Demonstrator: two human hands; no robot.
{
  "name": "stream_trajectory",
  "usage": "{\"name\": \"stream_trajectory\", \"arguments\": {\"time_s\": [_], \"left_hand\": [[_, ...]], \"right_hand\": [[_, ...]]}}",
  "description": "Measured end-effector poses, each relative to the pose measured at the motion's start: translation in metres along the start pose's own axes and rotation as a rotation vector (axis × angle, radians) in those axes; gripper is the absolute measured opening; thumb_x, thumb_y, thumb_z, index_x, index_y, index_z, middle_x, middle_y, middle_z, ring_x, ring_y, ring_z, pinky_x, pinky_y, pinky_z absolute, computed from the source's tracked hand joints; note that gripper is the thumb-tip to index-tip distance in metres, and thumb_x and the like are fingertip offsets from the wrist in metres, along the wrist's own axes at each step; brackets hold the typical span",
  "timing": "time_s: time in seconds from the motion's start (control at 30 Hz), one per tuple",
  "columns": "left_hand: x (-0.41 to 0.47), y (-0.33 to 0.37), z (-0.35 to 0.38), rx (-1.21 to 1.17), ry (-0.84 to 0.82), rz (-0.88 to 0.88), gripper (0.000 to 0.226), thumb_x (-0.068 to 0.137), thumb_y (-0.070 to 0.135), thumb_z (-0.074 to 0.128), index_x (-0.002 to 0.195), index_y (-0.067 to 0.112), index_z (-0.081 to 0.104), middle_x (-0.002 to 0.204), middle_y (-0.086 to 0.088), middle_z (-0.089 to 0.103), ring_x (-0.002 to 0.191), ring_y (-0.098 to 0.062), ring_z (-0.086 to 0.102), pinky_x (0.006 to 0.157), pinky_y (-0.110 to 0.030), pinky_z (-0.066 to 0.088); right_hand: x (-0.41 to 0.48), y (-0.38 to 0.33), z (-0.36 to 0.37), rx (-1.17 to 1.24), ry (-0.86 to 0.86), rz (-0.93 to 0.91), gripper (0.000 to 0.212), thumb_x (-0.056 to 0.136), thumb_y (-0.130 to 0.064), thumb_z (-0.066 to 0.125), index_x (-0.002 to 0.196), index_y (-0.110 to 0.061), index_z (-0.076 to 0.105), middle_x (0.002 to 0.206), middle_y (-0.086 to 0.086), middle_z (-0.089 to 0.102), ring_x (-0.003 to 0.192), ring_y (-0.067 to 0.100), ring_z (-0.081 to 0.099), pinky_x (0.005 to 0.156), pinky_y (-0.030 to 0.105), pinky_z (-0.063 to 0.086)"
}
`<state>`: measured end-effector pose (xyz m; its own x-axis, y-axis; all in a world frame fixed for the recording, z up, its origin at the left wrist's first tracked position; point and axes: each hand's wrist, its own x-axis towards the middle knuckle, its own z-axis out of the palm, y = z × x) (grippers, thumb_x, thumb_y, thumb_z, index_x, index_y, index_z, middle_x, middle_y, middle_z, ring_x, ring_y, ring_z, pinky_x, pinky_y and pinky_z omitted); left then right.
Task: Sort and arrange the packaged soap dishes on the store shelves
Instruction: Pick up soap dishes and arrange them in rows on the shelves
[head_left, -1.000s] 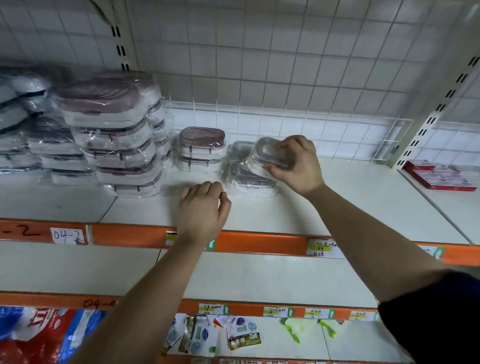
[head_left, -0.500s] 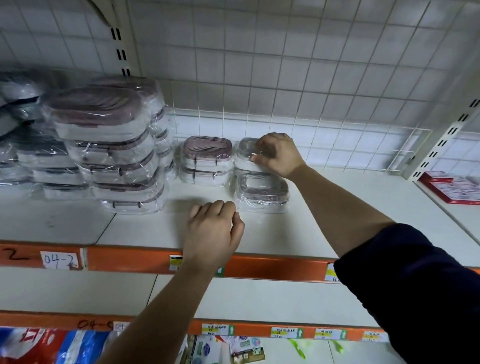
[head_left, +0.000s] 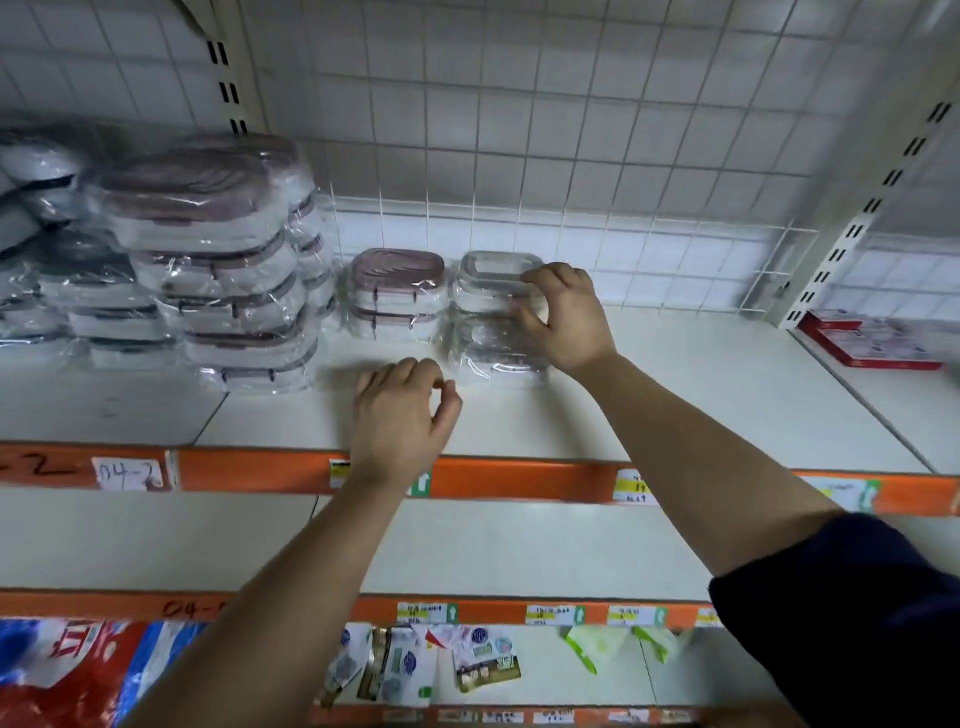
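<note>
The main risk is the slippery film wrap. The right hand (head_left: 569, 322) has the upper clear soap dish (head_left: 485, 278) only by its right end, so a tug or twist could slide it off the lower clear soap dish (head_left: 493, 353) beneath or in front of it; which of the two cannot be told. Either way it could skid across the shelf (head_left: 675, 395). A sideways nudge could also knock the pink-lidded pair (head_left: 397, 293), which sits just right of the tall stack of wrapped soap dishes (head_left: 218, 270) and touches or nearly touches the clear dishes further right. The tall stack itself leans a little, so a bump passed along could topple it. The right arm reaches forward from a dark sleeve, with fingers curled over the dish's top edge and thumb against its side, pinching it. The left hand (head_left: 402, 415) is well apart from the right. It rests on the bare shelf in front of the pink-lidded pair, fingers loosely curled and holding nothing.
</note>
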<state>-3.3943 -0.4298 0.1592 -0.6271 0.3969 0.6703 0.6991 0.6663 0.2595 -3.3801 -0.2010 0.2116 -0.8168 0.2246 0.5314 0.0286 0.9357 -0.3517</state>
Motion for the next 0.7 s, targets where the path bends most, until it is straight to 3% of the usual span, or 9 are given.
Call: {"name": "stream_trajectory", "arguments": {"time_s": [0.13, 0.23, 0.37, 0.57, 0.7], "left_hand": [[0.0, 0.005, -0.008, -0.037, 0.021, -0.002, 0.023, 0.086, 0.031, 0.047, 0.082, 0.016, 0.064, 0.076, 0.0, 0.064, 0.072, -0.028, 0.062, 0.076, -0.038, 0.038], [-0.019, 0.028, -0.017, -0.098, 0.103, -0.002, 0.018, 0.086, 0.025, 0.05, 0.081, 0.014, 0.064, 0.074, 0.0, 0.061, 0.07, -0.025, 0.059, 0.075, -0.039, 0.039], [-0.068, 0.068, -0.015, -0.158, 0.092, 0.027, 0.019, 0.089, 0.024, 0.05, 0.08, 0.011, 0.062, 0.077, -0.001, 0.063, 0.071, -0.025, 0.058, 0.075, -0.037, 0.035], [-0.149, 0.118, 0.009, -0.178, -0.071, 0.067, 0.017, 0.086, 0.023, 0.052, 0.079, 0.013, 0.064, 0.077, 0.001, 0.062, 0.07, -0.026, 0.059, 0.07, -0.037, 0.035], [-0.19, 0.128, 0.035, -0.145, -0.258, 0.024, 0.021, 0.087, 0.029, 0.049, 0.081, 0.016, 0.064, 0.079, 0.002, 0.063, 0.072, -0.026, 0.061, 0.072, -0.037, 0.036]], "right_hand": [[-0.051, 0.0, -0.027, 0.024, 0.071, -0.024, 0.031, 0.094, -0.022, 0.061, 0.121, -0.008, 0.064, 0.119, 0.01, 0.061, 0.114, 0.032, 0.05, 0.092, 0.03, 0.039], [-0.093, 0.008, -0.047, 0.034, 0.123, -0.014, 0.028, 0.093, -0.022, 0.061, 0.115, -0.008, 0.066, 0.113, 0.01, 0.063, 0.109, 0.033, 0.053, 0.086, 0.034, 0.045], [-0.152, 0.017, -0.074, 0.101, 0.16, 0.036, 0.024, 0.092, -0.023, 0.057, 0.109, -0.009, 0.067, 0.106, 0.007, 0.063, 0.1, 0.029, 0.056, 0.079, 0.035, 0.047], [-0.249, 0.031, -0.09, 0.173, 0.125, 0.032, 0.018, 0.091, -0.022, 0.056, 0.097, -0.008, 0.065, 0.092, 0.003, 0.062, 0.087, 0.019, 0.053, 0.076, 0.027, 0.039], [-0.308, 0.057, -0.063, 0.155, -0.016, 0.151, 0.03, 0.091, -0.033, 0.051, 0.101, -0.01, 0.066, 0.097, 0.004, 0.062, 0.093, 0.023, 0.056, 0.073, 0.032, 0.046]]}}
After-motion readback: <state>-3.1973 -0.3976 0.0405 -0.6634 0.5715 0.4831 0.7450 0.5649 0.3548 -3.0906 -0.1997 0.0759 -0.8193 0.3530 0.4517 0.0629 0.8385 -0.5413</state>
